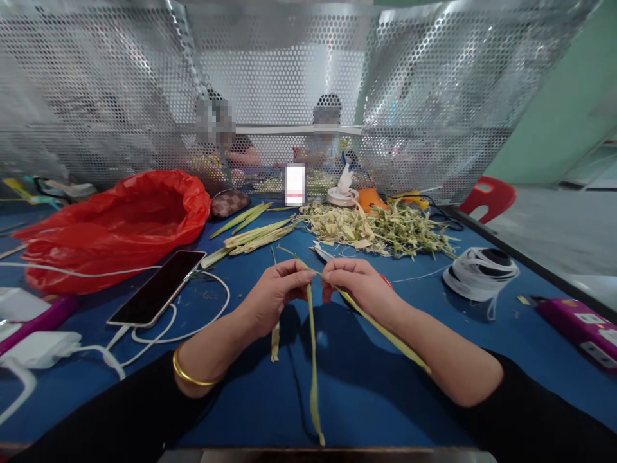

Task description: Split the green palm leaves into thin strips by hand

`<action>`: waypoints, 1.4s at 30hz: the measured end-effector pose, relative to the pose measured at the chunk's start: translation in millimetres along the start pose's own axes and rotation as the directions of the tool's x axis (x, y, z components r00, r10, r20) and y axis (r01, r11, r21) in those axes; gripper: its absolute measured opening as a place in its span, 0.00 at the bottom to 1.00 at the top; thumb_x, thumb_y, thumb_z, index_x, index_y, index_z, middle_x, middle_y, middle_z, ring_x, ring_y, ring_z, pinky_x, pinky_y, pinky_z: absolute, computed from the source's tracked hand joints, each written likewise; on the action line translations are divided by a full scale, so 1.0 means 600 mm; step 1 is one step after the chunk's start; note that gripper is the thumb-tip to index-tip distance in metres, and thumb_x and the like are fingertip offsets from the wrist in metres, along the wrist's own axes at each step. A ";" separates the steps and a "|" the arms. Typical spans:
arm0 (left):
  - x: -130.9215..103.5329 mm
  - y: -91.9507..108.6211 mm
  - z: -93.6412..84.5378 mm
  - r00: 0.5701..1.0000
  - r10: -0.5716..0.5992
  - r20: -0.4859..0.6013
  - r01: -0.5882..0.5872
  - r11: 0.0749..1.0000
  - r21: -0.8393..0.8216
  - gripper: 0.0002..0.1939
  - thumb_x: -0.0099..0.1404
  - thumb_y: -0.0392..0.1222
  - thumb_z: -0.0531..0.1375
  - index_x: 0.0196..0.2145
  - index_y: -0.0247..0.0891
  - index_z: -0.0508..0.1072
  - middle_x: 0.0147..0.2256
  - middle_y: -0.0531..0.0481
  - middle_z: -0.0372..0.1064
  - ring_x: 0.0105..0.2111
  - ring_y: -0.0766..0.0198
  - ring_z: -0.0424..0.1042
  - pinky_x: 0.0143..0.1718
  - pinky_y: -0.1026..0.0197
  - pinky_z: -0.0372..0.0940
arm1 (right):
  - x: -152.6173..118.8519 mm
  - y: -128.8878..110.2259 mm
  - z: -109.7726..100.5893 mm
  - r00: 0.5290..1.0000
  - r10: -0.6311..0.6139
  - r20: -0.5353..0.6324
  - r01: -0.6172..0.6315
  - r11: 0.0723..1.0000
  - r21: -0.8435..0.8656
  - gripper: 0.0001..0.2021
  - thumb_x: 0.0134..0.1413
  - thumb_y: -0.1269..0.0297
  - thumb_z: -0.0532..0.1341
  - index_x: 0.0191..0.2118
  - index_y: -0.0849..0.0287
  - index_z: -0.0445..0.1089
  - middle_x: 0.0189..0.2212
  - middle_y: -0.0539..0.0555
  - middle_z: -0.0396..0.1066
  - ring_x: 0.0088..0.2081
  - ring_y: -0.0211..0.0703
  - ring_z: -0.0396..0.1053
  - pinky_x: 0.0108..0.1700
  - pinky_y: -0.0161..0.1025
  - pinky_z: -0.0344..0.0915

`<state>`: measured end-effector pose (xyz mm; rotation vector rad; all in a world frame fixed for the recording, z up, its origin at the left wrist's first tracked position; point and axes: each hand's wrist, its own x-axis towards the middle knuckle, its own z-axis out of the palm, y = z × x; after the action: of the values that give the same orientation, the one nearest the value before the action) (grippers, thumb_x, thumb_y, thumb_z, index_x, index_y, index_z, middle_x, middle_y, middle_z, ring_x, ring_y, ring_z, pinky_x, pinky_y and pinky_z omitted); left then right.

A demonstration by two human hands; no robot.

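Observation:
My left hand [282, 289] pinches narrow pale-green leaf strips between thumb and fingertips. One long leaf strip [313, 360] hangs down toward the table's near edge, and a shorter, drier strip [275, 341] hangs below my left hand. Close beside it, my right hand [359, 289] is closed in a pinch on another leaf strip [395, 337], which slants down along my right forearm. The strips meet between my fingertips; how they join is too small to tell. A metal blade [322, 253] and a bit of red show behind my right hand, mostly hidden.
A pile of leaf scraps [376, 228] and some longer leaves [258, 238] lie beyond my hands. At left are a red plastic bag [120, 225], a phone [159, 289] and white cables. A white strap roll [479, 273] stands at right. A perforated screen [424, 96] closes the back; people sit behind it.

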<state>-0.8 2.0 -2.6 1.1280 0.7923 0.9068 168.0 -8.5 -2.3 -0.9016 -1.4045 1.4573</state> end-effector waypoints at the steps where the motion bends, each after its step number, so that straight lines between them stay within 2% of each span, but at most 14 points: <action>1: 0.000 0.001 0.000 1.000 0.006 -0.002 -0.006 1.000 -0.010 0.10 0.54 0.40 0.64 0.22 0.35 0.67 0.19 0.55 0.65 0.21 0.70 0.65 0.28 0.66 0.61 | 0.001 0.001 -0.002 1.000 -0.013 -0.002 0.013 1.000 0.000 0.07 0.47 0.71 0.57 0.21 0.61 0.68 0.17 0.49 0.68 0.23 0.36 0.65 0.32 0.36 0.60; 6: -0.001 -0.002 0.001 0.997 0.009 0.076 -0.006 0.999 -0.038 0.08 0.56 0.38 0.61 0.23 0.35 0.66 0.23 0.52 0.69 0.24 0.66 0.69 0.32 0.62 0.63 | -0.001 -0.002 0.004 0.997 0.035 0.062 -0.036 0.999 0.029 0.08 0.50 0.65 0.60 0.24 0.62 0.69 0.20 0.51 0.69 0.25 0.37 0.66 0.35 0.38 0.62; 9: 0.000 -0.006 -0.001 0.993 0.009 0.116 -0.006 1.000 -0.029 0.06 0.58 0.38 0.59 0.25 0.35 0.67 0.24 0.51 0.69 0.26 0.63 0.70 0.32 0.60 0.64 | -0.004 -0.007 0.011 0.998 0.041 0.054 -0.042 0.999 0.021 0.10 0.49 0.61 0.62 0.23 0.62 0.68 0.20 0.50 0.68 0.25 0.36 0.66 0.35 0.38 0.62; 14: 0.001 -0.009 -0.003 0.998 0.042 0.057 -0.043 0.999 0.029 0.09 0.58 0.43 0.61 0.27 0.36 0.67 0.23 0.55 0.64 0.24 0.68 0.67 0.30 0.64 0.62 | -0.006 -0.009 0.012 0.995 0.074 0.068 -0.075 0.997 0.011 0.10 0.48 0.63 0.62 0.22 0.62 0.68 0.19 0.49 0.68 0.23 0.35 0.66 0.33 0.37 0.62; 20: 0.000 -0.001 0.000 0.989 0.148 0.001 -0.142 0.950 0.278 0.11 0.58 0.45 0.62 0.26 0.35 0.67 0.22 0.55 0.65 0.24 0.69 0.66 0.29 0.65 0.62 | -0.007 -0.010 0.014 0.997 0.050 0.054 -0.049 0.999 -0.024 0.09 0.48 0.66 0.61 0.20 0.61 0.67 0.18 0.48 0.67 0.23 0.35 0.64 0.34 0.37 0.61; 22: 0.000 0.001 0.001 0.988 0.156 -0.005 -0.146 0.938 0.315 0.12 0.57 0.45 0.62 0.25 0.34 0.67 0.21 0.55 0.64 0.23 0.69 0.66 0.29 0.65 0.62 | -0.007 -0.009 0.013 0.998 0.042 0.043 -0.040 0.999 -0.029 0.10 0.48 0.67 0.60 0.19 0.61 0.66 0.17 0.48 0.66 0.23 0.34 0.63 0.33 0.36 0.60; 25: 0.001 0.002 0.001 0.991 0.130 0.014 -0.129 0.954 0.271 0.11 0.57 0.45 0.62 0.26 0.34 0.68 0.22 0.55 0.64 0.23 0.69 0.66 0.29 0.65 0.63 | -0.005 -0.006 0.008 0.998 0.038 0.041 -0.038 0.999 -0.001 0.09 0.47 0.68 0.60 0.19 0.61 0.66 0.17 0.48 0.67 0.23 0.35 0.64 0.34 0.36 0.60; 29: 0.002 -0.001 -0.001 0.993 0.115 0.024 -0.117 0.978 0.175 0.10 0.56 0.43 0.63 0.25 0.34 0.68 0.22 0.56 0.63 0.23 0.71 0.65 0.29 0.66 0.62 | -0.002 -0.005 0.000 1.000 0.005 -0.018 -0.004 0.999 0.048 0.06 0.45 0.67 0.60 0.21 0.61 0.67 0.18 0.48 0.67 0.23 0.36 0.65 0.33 0.36 0.60; 36: 0.000 -0.006 -0.004 0.996 0.026 0.088 -0.034 0.996 0.086 0.10 0.58 0.45 0.61 0.27 0.35 0.68 0.25 0.51 0.70 0.26 0.65 0.70 0.32 0.62 0.63 | -0.003 -0.010 0.008 0.997 0.061 0.053 -0.060 0.998 -0.018 0.09 0.48 0.63 0.61 0.23 0.62 0.68 0.19 0.49 0.68 0.24 0.36 0.65 0.34 0.37 0.61; 42: 0.001 -0.004 -0.003 0.994 0.110 0.019 -0.112 0.979 0.170 0.10 0.56 0.44 0.63 0.26 0.36 0.68 0.22 0.55 0.65 0.23 0.70 0.65 0.29 0.66 0.62 | -0.003 -0.004 0.007 0.996 0.064 0.056 -0.066 0.998 0.019 0.08 0.46 0.66 0.61 0.21 0.62 0.67 0.18 0.49 0.66 0.23 0.36 0.66 0.33 0.38 0.62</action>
<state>-1.4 3.1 -5.1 1.3365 0.8176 0.9394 165.1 -11.6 0.3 -0.9078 -1.4093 1.5533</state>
